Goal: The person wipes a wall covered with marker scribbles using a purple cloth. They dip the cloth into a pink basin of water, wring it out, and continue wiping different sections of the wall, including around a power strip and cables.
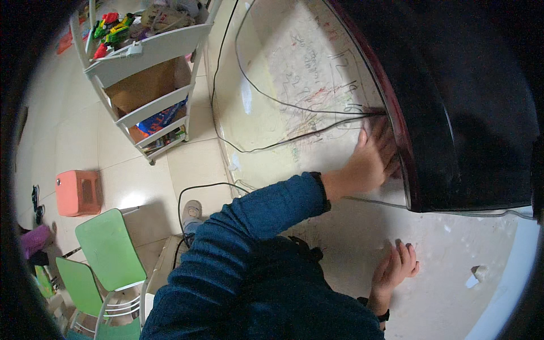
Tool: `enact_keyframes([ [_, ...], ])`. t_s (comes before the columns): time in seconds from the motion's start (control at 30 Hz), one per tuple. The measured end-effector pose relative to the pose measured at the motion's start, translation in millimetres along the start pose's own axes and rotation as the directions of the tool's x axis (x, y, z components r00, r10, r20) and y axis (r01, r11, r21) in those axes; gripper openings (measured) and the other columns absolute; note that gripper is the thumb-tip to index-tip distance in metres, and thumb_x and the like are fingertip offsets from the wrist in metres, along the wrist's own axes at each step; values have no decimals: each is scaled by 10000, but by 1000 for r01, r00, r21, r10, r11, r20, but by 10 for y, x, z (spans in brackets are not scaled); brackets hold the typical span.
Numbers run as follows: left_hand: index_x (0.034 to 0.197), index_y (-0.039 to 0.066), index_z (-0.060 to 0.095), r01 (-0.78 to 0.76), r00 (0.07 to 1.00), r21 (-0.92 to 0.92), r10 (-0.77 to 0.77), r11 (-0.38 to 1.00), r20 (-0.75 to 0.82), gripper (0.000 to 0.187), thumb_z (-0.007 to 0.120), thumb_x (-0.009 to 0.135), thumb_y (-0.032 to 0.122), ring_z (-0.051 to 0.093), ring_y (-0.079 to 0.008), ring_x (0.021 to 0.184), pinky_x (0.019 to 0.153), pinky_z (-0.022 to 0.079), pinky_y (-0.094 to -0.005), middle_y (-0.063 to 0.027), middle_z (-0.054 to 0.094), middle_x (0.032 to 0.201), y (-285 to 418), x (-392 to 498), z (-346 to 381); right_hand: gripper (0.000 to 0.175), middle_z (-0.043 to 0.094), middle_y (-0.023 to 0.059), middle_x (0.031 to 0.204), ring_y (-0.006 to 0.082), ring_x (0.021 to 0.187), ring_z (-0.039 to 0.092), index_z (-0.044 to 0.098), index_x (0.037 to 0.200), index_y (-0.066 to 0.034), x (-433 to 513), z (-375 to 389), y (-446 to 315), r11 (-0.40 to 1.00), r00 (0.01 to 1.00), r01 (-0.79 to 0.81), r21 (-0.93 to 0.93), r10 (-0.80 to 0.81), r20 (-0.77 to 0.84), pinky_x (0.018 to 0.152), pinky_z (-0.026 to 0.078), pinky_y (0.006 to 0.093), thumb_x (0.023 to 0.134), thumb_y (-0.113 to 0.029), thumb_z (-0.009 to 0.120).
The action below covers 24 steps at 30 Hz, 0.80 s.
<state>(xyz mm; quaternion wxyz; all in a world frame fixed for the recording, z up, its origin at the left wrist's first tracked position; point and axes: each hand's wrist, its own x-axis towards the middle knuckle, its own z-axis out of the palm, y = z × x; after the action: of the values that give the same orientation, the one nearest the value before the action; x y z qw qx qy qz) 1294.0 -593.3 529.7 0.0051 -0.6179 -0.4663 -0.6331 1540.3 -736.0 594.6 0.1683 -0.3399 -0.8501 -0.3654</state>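
Note:
My left hand (369,163), blurred, reaches along a scribbled wall (306,76) to the edge of a large dark panel, apparently a wall-mounted television (463,127) with a dark red rim. Its fingers are in shadow behind that rim, so whether they grip anything is hidden. Two black cables (293,139) come together just above these fingers and pass behind the rim. Lower down, my right hand (396,264) is against or close to the bare wall below the panel. Its fingers are slightly bent and apart, with nothing in them.
A white rolling cart (148,38) bears colourful toys (114,32) and a cardboard box (144,87). Green folding chairs (108,250) and a pink box (78,193) stand on the tiled floor. A black cable (204,185) loops near my shoe (192,209). The wall has a chipped hole (480,273).

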Motion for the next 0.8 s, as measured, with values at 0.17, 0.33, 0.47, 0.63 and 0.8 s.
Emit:
enact_keyframes([
  [0.17, 1416, 77, 277, 68, 972, -807, -221, 587, -79, 655, 500, 874, 370, 182, -411, 1356, 1008, 162, -667, -187, 257, 1461, -47, 158, 122, 198, 592, 63, 1186, 257, 1210, 456, 639, 1006, -86, 34, -101, -57, 997, 995, -58, 59, 53, 79, 1047, 126, 420, 845, -65, 525],
  [0.33, 1448, 151, 244, -129, 991, 48, 128, 990, 26, 644, 497, 890, 351, 187, -365, 1367, 1000, 207, -653, -175, 214, 1485, 428, -484, 92, 200, 599, 65, 1174, 263, 1207, 462, 641, 1009, -78, 59, -74, -70, 1000, 995, -26, 6, 25, 97, 1059, 108, 419, 850, -105, 524],
  [0.47, 1434, 130, 272, -37, 993, -64, 45, 997, 114, 601, 484, 901, 307, 216, -413, 1346, 992, 221, -653, -197, 240, 1472, 348, -635, -7, 201, 605, 64, 1166, 271, 1196, 472, 642, 1003, -76, 45, -59, -47, 1000, 993, -23, -2, 23, 116, 1065, 95, 433, 858, -132, 515],
  [0.63, 1396, 20, 299, 179, 902, 210, -246, 961, 356, 585, 458, 905, 295, 143, -486, 1345, 1010, 194, -640, -269, 157, 1475, -377, -215, -123, 196, 608, 73, 1159, 279, 1192, 474, 641, 989, -75, -6, -79, 13, 1000, 992, 0, -1, 0, 129, 1065, 90, 441, 849, -129, 515],
  [0.8, 1361, -45, 307, 257, 939, -50, -261, 965, -222, 588, 455, 885, 266, 178, -500, 1328, 1042, 175, -628, -316, 210, 1425, -525, -432, 18, 222, 609, 104, 1152, 297, 1189, 466, 619, 1023, -52, 48, -27, 2, 997, 992, 63, -35, -59, 112, 1054, 94, 442, 858, -131, 494],
])
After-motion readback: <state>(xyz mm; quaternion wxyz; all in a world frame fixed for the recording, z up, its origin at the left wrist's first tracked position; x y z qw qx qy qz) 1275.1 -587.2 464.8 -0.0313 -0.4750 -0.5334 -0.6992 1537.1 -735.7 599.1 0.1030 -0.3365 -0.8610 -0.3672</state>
